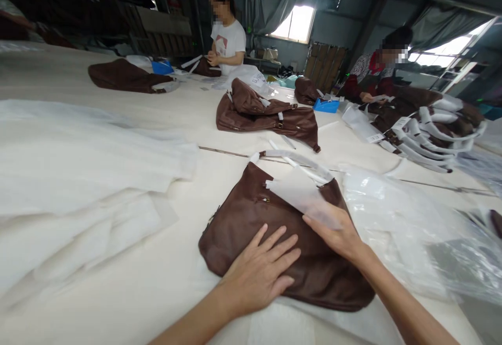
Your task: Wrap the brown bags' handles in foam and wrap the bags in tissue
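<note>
A dark brown handbag (235,225) lies in front of me on the white table, its strap (314,164) wrapped in white material and pointing away from me. My left hand (261,269) rests flat on the front of the bag with its fingers spread. At the bag's upper right, my right hand (339,232) grips a translucent white sheet (296,191). Part of that sheet covers the right fingers, so they show only dimly. A small zip pull (265,199) shows on the bag just left of the sheet.
White sheets (86,162) spread over the left side. Clear plastic bags (396,225) lie at right. Farther back are more brown bags (270,117), a pile of bags with wrapped straps (431,120) and a blue item (326,105). Two people (229,39) work across the table.
</note>
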`<state>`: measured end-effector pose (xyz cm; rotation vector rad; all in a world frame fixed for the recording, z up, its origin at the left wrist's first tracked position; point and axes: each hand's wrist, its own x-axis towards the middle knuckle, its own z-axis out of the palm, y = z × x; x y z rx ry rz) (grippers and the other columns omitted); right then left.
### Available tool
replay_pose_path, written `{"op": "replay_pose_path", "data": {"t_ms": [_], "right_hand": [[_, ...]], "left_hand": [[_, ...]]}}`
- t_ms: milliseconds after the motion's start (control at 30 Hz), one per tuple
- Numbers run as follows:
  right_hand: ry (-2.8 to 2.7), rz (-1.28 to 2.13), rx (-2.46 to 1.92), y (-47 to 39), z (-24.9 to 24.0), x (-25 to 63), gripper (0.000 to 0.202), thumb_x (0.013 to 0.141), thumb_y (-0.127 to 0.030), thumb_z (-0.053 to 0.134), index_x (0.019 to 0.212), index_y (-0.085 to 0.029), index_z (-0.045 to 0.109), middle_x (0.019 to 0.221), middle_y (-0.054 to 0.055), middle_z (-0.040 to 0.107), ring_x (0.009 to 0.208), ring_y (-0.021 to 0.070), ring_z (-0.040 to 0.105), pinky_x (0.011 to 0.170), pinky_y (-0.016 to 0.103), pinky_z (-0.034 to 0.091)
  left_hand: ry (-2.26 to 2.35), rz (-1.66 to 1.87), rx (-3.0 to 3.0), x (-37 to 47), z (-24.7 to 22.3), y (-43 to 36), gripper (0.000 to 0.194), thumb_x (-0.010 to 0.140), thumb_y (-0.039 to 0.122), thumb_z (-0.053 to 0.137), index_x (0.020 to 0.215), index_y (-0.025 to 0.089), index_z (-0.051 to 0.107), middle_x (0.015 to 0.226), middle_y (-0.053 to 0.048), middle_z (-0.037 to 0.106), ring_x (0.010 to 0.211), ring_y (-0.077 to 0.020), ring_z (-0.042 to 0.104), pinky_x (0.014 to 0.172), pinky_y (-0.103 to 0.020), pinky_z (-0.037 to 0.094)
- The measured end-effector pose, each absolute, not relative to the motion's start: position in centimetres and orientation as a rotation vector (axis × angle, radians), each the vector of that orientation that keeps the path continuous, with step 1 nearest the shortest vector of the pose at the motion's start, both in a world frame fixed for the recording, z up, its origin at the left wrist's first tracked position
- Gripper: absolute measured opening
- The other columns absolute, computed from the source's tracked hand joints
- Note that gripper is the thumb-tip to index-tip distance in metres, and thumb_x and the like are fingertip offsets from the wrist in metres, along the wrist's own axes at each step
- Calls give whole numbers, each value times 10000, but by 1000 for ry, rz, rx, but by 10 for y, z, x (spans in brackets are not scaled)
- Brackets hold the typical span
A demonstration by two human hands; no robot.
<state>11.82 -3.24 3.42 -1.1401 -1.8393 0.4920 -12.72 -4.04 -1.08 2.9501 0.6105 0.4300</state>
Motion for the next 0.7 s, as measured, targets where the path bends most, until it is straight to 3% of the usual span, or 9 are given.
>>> {"op": "replay_pose_path", "data": {"t_ms": [133, 267, 367, 433, 500, 600, 700], "right_hand": [[-2205, 190, -982, -66, 7, 111, 316, 938, -55, 435, 1133, -185, 647, 1256, 114, 688, 1264, 226, 589, 1111, 454, 454], [-2313, 15, -999, -77, -7, 110, 361, 941, -29, 401, 1183, -165, 633, 1296, 132, 663, 1348, 230, 508, 1141, 483, 420], [-2329, -1, -991, -80, -10, 111, 323, 950, -44, 411, 1146, -163, 639, 1326, 145, 641, 1359, 238, 495, 1143, 498, 415], [-2341, 15, -985, -80, -12, 113, 320, 948, -45, 415, 1134, -169, 643, 1339, 149, 630, 1371, 240, 480, 1144, 511, 410], [-2348, 21, -980, -78, -12, 114, 309, 943, -46, 426, 1116, -162, 654, 1340, 161, 626, 1382, 247, 465, 1145, 519, 405], [-2351, 17, -981, -76, -10, 113, 288, 942, -58, 445, 1088, -146, 677, 1333, 174, 627, 1374, 262, 474, 1145, 524, 400], [-2311, 39, -1014, -92, -4, 109, 278, 950, -88, 469, 1122, -149, 679, 1298, 165, 653, 1332, 266, 524, 1124, 530, 430]], "left_hand": [[632, 540, 2870, -125, -10, -42, 510, 955, 414, 563, 1424, 242, 461, 1458, -66, 531, 1405, -280, 403, 1193, -534, 240], [600, 836, 2732, -129, -18, -46, 366, 934, 348, 601, 1257, 180, 562, 1190, -119, 678, 1189, -266, 588, 1058, -469, 435], [658, 1214, 2437, -133, -24, -47, 207, 875, 236, 657, 1059, 194, 570, 997, -89, 656, 991, -232, 628, 886, -398, 529], [760, 1418, 2266, -134, -25, -47, 333, 832, 221, 687, 1128, 198, 535, 1097, -110, 604, 1050, -246, 602, 896, -428, 532], [853, 1523, 2229, -134, -24, -45, 471, 829, 213, 666, 1264, 190, 487, 1279, -159, 537, 1237, -297, 524, 1020, -534, 463], [744, 1277, 2512, -133, -21, -44, 498, 858, 105, 522, 1343, 213, 500, 1385, -132, 549, 1409, -315, 390, 1172, -659, 191], [513, 911, 2704, -133, -20, -46, 522, 854, 49, 427, 1319, 246, 558, 1265, -61, 674, 1313, -243, 532, 1209, -626, 91]]}}
